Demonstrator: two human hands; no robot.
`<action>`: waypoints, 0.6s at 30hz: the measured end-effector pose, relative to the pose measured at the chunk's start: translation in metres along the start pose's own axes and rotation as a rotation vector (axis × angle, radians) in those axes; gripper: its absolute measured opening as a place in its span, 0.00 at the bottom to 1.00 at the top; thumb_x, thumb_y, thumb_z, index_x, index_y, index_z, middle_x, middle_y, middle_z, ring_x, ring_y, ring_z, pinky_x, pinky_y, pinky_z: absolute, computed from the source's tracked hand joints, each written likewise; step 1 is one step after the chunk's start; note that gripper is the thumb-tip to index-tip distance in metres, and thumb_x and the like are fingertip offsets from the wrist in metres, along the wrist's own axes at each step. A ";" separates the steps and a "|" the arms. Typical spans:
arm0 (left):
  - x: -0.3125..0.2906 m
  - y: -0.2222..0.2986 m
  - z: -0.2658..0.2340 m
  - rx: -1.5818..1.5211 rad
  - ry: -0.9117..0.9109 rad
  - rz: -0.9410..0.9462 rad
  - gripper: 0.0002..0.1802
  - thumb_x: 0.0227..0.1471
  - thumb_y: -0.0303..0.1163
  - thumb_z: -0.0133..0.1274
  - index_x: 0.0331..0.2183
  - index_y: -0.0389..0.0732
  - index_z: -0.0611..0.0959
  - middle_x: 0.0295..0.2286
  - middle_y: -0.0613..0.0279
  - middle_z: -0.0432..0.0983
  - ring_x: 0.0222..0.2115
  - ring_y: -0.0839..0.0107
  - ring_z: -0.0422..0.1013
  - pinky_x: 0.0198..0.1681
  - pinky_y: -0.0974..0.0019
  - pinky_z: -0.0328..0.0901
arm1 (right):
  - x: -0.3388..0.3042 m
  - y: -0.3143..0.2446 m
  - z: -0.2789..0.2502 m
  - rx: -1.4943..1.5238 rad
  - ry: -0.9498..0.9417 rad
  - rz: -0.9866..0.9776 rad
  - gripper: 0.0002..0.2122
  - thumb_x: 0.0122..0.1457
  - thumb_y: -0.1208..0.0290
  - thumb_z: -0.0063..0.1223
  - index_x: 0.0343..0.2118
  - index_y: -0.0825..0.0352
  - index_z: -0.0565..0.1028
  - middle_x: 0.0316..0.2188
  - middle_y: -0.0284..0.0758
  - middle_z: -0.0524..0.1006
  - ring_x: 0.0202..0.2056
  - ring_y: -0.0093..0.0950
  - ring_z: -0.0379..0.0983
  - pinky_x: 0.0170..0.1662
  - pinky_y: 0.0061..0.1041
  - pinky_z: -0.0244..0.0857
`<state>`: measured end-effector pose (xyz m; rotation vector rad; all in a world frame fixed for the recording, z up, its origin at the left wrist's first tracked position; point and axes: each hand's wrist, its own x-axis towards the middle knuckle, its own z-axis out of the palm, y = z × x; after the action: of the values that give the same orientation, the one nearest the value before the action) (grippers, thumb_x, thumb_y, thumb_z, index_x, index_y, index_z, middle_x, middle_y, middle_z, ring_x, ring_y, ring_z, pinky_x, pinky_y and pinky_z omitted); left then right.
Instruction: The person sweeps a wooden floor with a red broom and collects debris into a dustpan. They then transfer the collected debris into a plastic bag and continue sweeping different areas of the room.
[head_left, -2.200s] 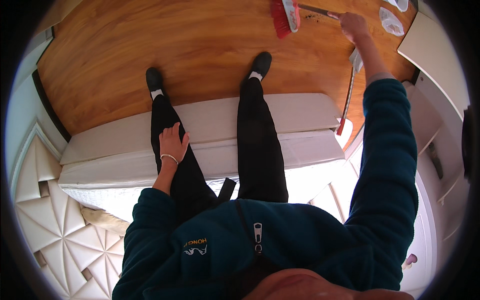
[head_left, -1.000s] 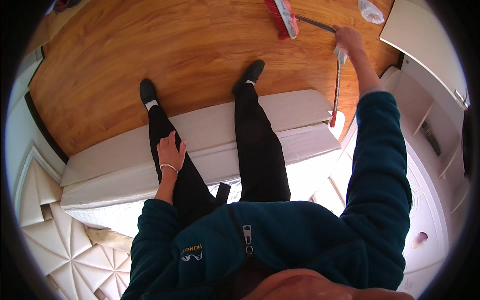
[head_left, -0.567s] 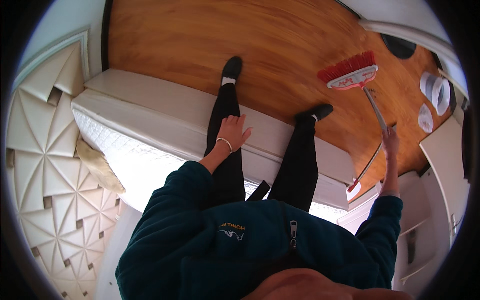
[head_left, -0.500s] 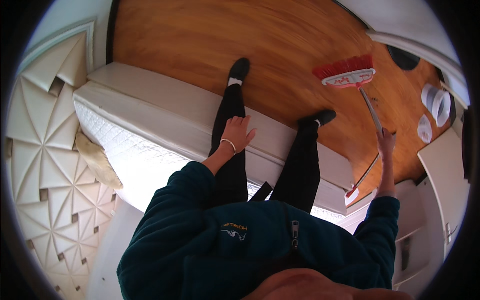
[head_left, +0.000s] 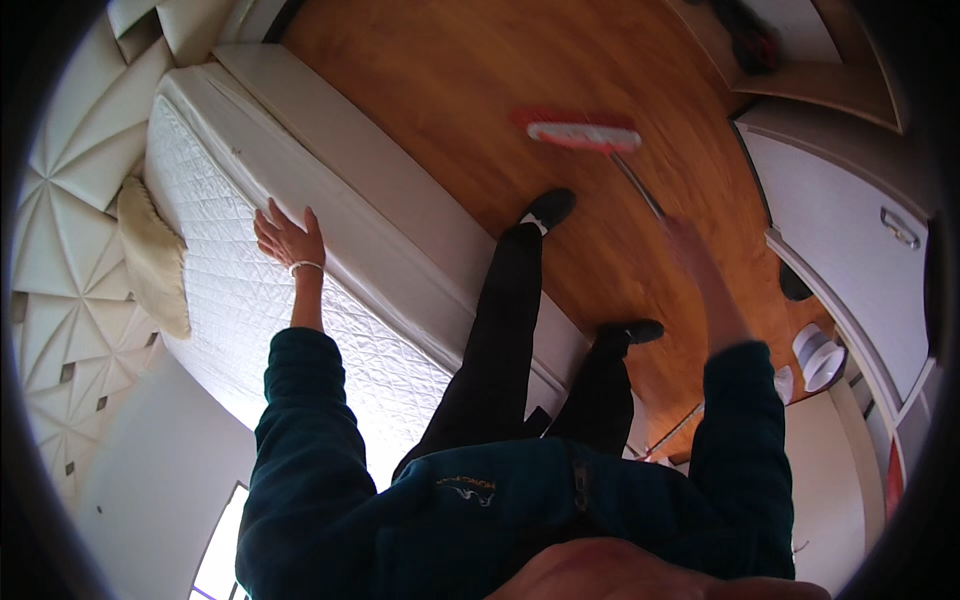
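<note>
One broom (head_left: 583,136) on the wooden floor (head_left: 420,100), upper centre of the frame, its handle gripped by the right hand (head_left: 684,242).

Right of frame, a white bin (head_left: 818,358) with a grey band stands near a crumpled white bag (head_left: 784,384); what either holds cannot be made out. The cupboard (head_left: 840,240) at upper right has its door shut; above it, a dark thing (head_left: 750,42) with a touch of red sits at an open shelf (head_left: 825,88). Small orange lettering and a white emblem mark the teal jacket (head_left: 520,520), lower centre. The broom has red bristles, a white head edged in red and a thin grey handle, all blurred. The left hand (head_left: 288,240), fingers spread and holding nothing, is over the edge of the bed (head_left: 370,360), left of centre; contact cannot be told.
</note>
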<state>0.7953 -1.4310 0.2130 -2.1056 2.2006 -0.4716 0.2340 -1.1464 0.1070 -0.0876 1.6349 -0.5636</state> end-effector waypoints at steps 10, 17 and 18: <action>-0.020 0.004 0.046 -0.109 -0.054 -0.205 0.51 0.38 0.44 0.57 0.61 0.41 0.52 0.61 0.52 0.44 0.62 0.51 0.38 0.61 0.42 0.35 | 0.171 -0.197 0.193 -0.757 0.217 -0.625 0.18 0.59 0.64 0.45 0.52 0.60 0.68 0.31 0.41 0.77 0.29 0.34 0.74 0.31 0.31 0.66; -0.022 0.001 0.052 -0.173 0.054 -0.152 0.50 0.39 0.49 0.56 0.60 0.41 0.55 0.60 0.53 0.47 0.62 0.50 0.39 0.60 0.40 0.34 | 0.109 -0.048 0.037 -0.926 0.200 -0.399 0.20 0.57 0.70 0.48 0.54 0.60 0.68 0.44 0.45 0.74 0.44 0.34 0.73 0.43 0.25 0.65; -0.022 0.001 0.053 -0.173 0.071 -0.148 0.50 0.39 0.50 0.56 0.60 0.42 0.56 0.60 0.53 0.48 0.61 0.50 0.40 0.60 0.41 0.35 | 0.087 -0.012 0.005 -0.867 0.225 -0.312 0.20 0.56 0.72 0.47 0.54 0.60 0.68 0.44 0.44 0.75 0.45 0.32 0.73 0.44 0.24 0.64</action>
<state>0.8094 -1.4183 0.1584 -2.3875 2.2066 -0.3836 0.2220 -1.1907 0.0323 -0.9567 2.0011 -0.0541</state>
